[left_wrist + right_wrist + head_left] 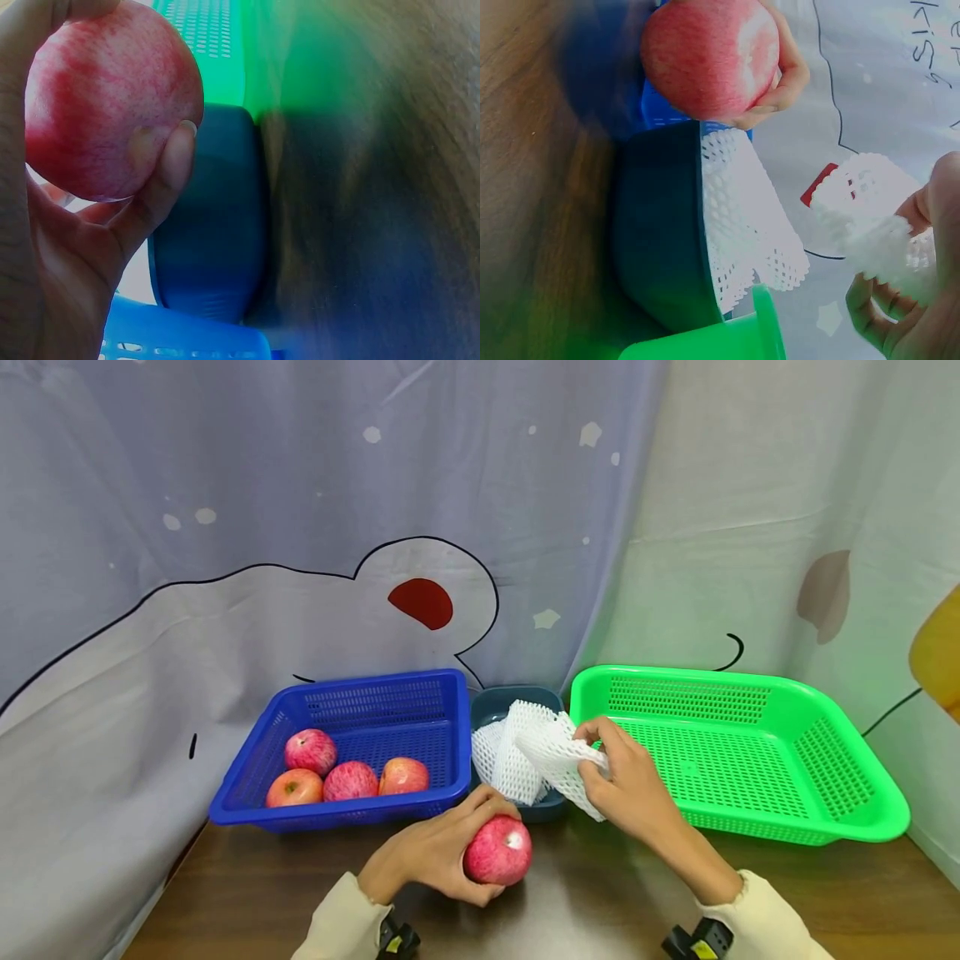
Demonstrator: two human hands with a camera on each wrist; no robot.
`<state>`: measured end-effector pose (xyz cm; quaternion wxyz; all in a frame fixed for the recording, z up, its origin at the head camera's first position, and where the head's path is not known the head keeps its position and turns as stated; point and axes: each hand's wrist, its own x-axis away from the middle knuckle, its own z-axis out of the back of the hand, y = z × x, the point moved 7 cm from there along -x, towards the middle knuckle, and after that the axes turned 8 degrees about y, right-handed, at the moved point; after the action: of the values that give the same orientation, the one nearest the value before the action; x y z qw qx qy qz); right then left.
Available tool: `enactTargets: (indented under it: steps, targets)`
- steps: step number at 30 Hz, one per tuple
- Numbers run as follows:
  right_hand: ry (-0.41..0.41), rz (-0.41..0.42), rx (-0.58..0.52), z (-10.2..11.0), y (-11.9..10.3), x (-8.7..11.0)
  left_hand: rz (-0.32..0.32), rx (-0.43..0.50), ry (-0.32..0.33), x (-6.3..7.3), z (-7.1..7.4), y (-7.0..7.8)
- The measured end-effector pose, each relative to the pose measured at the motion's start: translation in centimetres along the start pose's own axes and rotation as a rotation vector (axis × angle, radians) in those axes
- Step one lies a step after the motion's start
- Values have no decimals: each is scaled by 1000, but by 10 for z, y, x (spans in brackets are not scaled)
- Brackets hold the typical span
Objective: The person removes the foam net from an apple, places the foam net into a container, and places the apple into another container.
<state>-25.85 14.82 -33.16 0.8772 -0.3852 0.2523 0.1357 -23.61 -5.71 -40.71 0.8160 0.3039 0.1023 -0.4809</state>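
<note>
My left hand (442,852) grips a red apple (498,852) over the table's front, thumb below and fingers over the top. In the left wrist view the thumb presses the side of the apple (120,97). A white foam net sleeve (558,756) is pinched between the thumb and fingers of my right hand (626,781), held up and hanging loosely. Beneath it stands a small dark teal bin (551,812) with more white foam nets (517,760) sticking out above its rim. The right wrist view shows the pinched net (877,225) bunched in the fingers.
Left of the bin, a blue basket (337,814) contains several apples (351,781). A bright green basket (757,827) stands on the right, its mesh floor showing. All rest on a brown wooden table (592,893), with a patterned curtain (315,510) behind them.
</note>
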Motion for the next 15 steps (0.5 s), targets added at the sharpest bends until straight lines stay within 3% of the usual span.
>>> enactTargets:
  steps: [15]
  targets:
    - [-16,-31,37,-8,-15,-14,-37,-15,16,-2,1,8]
